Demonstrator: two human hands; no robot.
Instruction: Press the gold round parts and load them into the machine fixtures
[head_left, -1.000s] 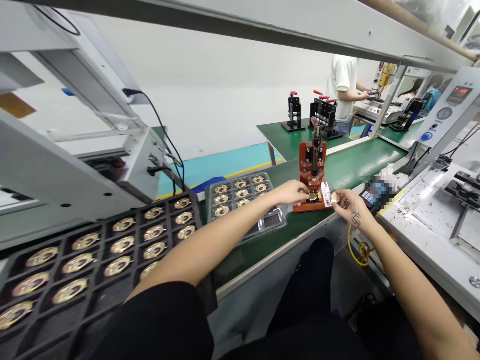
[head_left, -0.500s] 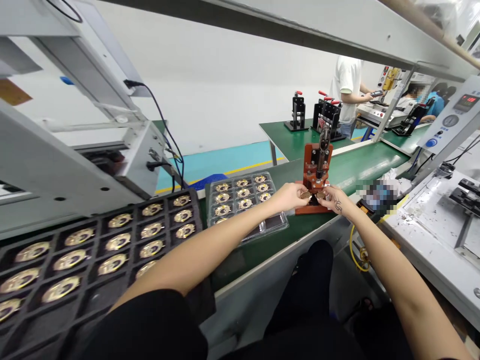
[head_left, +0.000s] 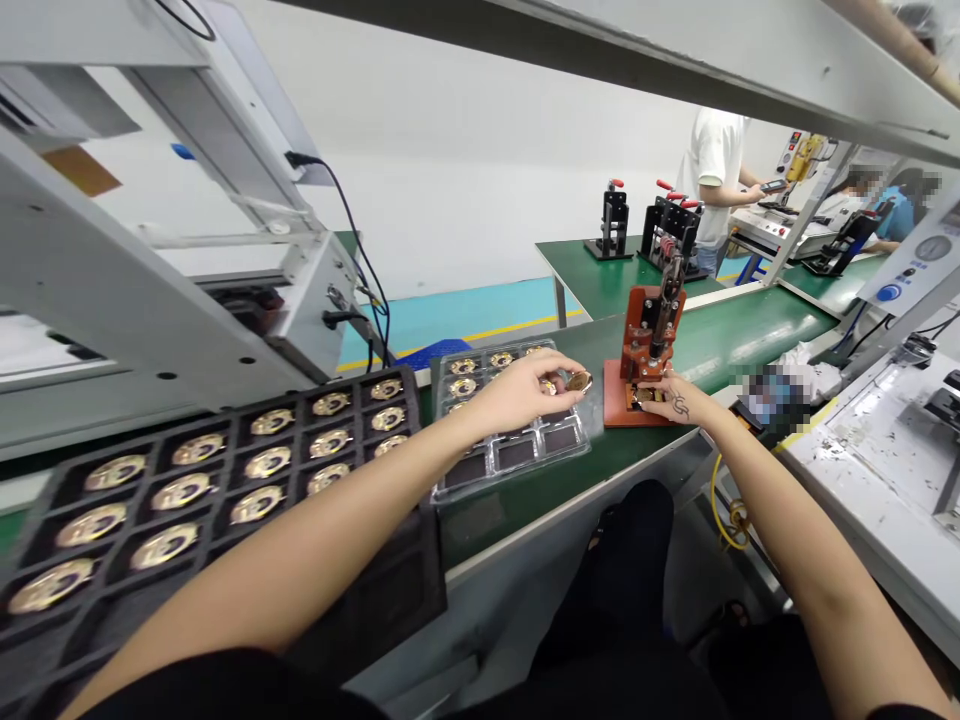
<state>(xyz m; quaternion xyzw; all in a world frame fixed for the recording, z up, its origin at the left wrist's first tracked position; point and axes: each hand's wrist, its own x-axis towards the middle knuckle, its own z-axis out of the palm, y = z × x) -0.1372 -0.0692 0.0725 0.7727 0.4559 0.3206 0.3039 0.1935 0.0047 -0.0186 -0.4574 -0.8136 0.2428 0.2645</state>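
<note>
L hand (head_left: 551,388) pinching a gold disc (head_left: 578,381), R hand (head_left: 673,399) at the press (head_left: 651,345)!
L is over clear tray (head_left: 480,475); R fingers curled on gold piece (head_left: 643,396) in press base.

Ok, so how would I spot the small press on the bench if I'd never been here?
On the green bench, look just right of the clear plastic tray. The upright toggle press stands there, with the right hand at its base. Its body is orange-red, while the clamps on the table behind are black with red handles.
</note>
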